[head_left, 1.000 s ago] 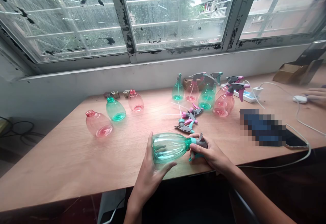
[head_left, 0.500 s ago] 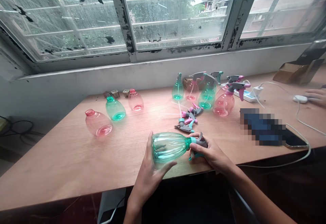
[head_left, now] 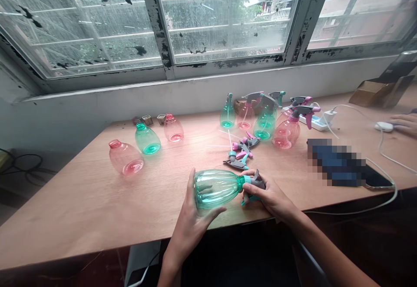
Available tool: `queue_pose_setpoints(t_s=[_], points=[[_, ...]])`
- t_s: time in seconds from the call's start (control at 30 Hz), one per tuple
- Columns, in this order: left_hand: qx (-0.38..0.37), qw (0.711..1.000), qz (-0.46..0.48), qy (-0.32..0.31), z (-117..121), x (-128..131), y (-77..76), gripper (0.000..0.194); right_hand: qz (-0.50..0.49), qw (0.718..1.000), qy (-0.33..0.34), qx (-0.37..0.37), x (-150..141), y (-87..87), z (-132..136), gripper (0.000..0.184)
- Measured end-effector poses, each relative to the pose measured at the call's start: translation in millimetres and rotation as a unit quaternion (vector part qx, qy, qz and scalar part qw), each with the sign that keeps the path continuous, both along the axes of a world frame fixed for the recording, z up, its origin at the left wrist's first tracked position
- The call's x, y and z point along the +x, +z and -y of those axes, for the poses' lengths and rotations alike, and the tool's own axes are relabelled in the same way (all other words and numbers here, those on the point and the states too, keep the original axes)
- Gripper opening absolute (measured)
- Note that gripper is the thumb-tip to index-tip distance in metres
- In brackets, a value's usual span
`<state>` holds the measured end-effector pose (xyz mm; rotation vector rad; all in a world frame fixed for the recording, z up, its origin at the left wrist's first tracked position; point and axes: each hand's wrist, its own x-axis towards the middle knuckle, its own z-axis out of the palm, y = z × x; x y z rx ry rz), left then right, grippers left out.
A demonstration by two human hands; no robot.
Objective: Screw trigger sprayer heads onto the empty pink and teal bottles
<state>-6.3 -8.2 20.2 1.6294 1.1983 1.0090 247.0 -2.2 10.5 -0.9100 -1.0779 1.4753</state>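
A clear green spray bottle [head_left: 216,189] lies on its side in the air near the table's front edge, its neck to the right. My left hand [head_left: 195,217] cups its base, with the fingers behind it and the thumb along the lower side. At the neck, my right hand [head_left: 267,195] is closed around the grey and teal spray head [head_left: 257,181]. Just beyond the bottle lie loose trigger spray heads, one with a teal collar [head_left: 235,161] and others with pink parts [head_left: 244,148].
Open-necked bottles stand at left: pink [head_left: 126,158], green [head_left: 148,140] and pink [head_left: 173,128]. Several bottles with spray heads, including a pink one [head_left: 286,134], stand at the back right. A phone [head_left: 374,177], a power strip [head_left: 316,123] and another person's hand [head_left: 405,124] are further right.
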Motion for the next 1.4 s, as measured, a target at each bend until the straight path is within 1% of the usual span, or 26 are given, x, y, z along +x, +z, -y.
queue_pose_setpoints(t_s=[0.17,0.33,0.57,0.7,0.8,1.0,1.13,1.23,1.4], points=[[0.053,0.998,-0.018,0.007,-2,-1,-0.3,0.106,0.001,1.0,0.004,0.001,1,-1.8,0,0.049],[0.031,0.999,-0.02,-0.003,-2,-2,-1.9,0.11,0.004,1.0,0.0,-0.002,1,-3.2,0,0.05],[0.046,0.998,-0.027,-0.021,1,-1,-2.7,0.11,0.005,1.0,0.004,-0.003,2,-2.8,1,0.05],[0.03,0.999,-0.017,-0.011,1,-1,-0.7,0.111,0.002,1.0,0.011,-0.008,2,-2.4,1,0.049],[0.013,1.0,-0.008,-0.006,0,-2,0.0,0.107,0.001,1.0,0.01,-0.009,2,-2.6,1,0.048],[0.052,0.999,-0.014,-0.001,-6,-2,-6.3,0.1,-0.005,1.0,0.009,0.007,1,-4.6,0,0.045],[0.052,0.999,-0.004,-0.003,-7,-3,-11.7,0.099,-0.006,1.0,0.01,-0.004,1,-4.0,0,0.047],[0.054,0.998,-0.01,0.001,-7,-3,-12.6,0.098,-0.005,1.0,0.012,-0.002,1,-4.4,0,0.045],[0.051,0.998,-0.022,0.006,-5,-2,-10.5,0.098,-0.002,1.0,0.008,0.022,2,-6.4,-1,0.043]])
